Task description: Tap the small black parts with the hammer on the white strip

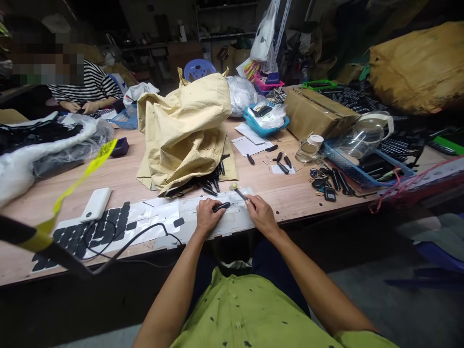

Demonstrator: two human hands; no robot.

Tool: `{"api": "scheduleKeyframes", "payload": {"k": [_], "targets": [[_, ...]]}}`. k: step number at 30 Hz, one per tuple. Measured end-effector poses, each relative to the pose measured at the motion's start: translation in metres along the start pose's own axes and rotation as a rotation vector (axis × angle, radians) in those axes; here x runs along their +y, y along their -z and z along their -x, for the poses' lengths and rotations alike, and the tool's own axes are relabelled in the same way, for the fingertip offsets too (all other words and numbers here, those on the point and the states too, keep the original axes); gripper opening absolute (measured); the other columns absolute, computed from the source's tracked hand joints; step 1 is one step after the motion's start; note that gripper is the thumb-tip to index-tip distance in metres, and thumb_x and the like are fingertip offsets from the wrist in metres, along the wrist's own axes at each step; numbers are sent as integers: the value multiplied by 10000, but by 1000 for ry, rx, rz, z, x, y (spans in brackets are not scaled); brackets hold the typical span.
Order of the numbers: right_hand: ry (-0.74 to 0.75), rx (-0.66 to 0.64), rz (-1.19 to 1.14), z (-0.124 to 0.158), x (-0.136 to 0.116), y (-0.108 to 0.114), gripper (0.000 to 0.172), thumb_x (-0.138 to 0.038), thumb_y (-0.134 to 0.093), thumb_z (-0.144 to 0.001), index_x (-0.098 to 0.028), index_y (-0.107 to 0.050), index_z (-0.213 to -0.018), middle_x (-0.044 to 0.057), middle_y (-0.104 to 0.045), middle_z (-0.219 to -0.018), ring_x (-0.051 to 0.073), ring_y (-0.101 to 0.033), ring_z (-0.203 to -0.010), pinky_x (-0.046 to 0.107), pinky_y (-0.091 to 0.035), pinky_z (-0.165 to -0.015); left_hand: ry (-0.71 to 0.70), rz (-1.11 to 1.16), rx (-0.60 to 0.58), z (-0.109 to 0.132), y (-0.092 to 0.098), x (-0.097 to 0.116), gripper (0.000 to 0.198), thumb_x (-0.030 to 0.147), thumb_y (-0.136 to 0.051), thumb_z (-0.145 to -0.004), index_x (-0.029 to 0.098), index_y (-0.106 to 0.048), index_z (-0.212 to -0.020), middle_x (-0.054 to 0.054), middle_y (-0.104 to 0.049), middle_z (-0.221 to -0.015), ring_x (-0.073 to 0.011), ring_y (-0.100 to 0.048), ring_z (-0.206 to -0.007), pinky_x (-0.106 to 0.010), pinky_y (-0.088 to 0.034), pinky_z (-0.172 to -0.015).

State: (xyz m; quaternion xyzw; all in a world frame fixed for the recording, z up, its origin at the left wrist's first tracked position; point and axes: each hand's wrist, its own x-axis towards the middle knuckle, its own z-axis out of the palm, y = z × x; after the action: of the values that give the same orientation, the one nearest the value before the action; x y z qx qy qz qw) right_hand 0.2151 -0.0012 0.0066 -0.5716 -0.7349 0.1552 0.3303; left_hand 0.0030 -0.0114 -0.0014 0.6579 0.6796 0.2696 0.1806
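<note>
My left hand (208, 215) is closed on a small, long black piece (222, 207), pressing it on a white board (235, 218) at the table's front edge. In my right hand (261, 212) is a small hammer (239, 193) with a dark shaft and a yellowish head, tilted up and left just beyond the black piece. The fingers are wrapped round its shaft. Behind my hands, several similar black pieces (209, 187) spill from under a large tan sack (184, 130). Fine detail of the held piece is too small to make out.
Left lie a white power bank (96, 205), a cable and a sheet of black stickers (90, 232). To the right are loose black pieces (282, 167), a jar (309, 148), keys (329, 194), a blue basket (362, 174) and a cardboard box (319, 113). Another person (90, 89) sits far left.
</note>
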Motion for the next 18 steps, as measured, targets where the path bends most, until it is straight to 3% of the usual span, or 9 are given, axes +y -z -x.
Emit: {"api": "scheduleKeyframes", "payload": {"k": [6, 14, 18], "targets": [[114, -40, -174, 29, -19, 0, 365, -231, -462, -982, -270, -698, -1258, 50, -738, -1066, 192, -689, -1001, 298, -564, -873, 49, 9, -13, -1, -1, 6, 127, 276, -768, -783, 282, -772, -910, -20, -703, -920, -242, -575, -976, -368, -441, -877], [175, -103, -18, 37, -26, 1, 399, -191, -473, -969, -298, -691, -1286, 42, -707, -950, 183, -685, -881, 267, -566, -799, 74, 29, -7, -2, -1, 9, 79, 272, -765, -775, 280, -753, -852, -20, -701, -903, -252, -579, -976, -371, -431, -867], [140, -53, 5, 35, -24, 3, 400, -193, -469, -973, -297, -688, -1291, 39, -707, -963, 176, -681, -890, 256, -557, -800, 80, 38, -13, -2, 1, 12, 102, 260, -772, -766, 280, -761, -866, -18, -706, -905, -252, -579, -982, -377, -429, -874]]}}
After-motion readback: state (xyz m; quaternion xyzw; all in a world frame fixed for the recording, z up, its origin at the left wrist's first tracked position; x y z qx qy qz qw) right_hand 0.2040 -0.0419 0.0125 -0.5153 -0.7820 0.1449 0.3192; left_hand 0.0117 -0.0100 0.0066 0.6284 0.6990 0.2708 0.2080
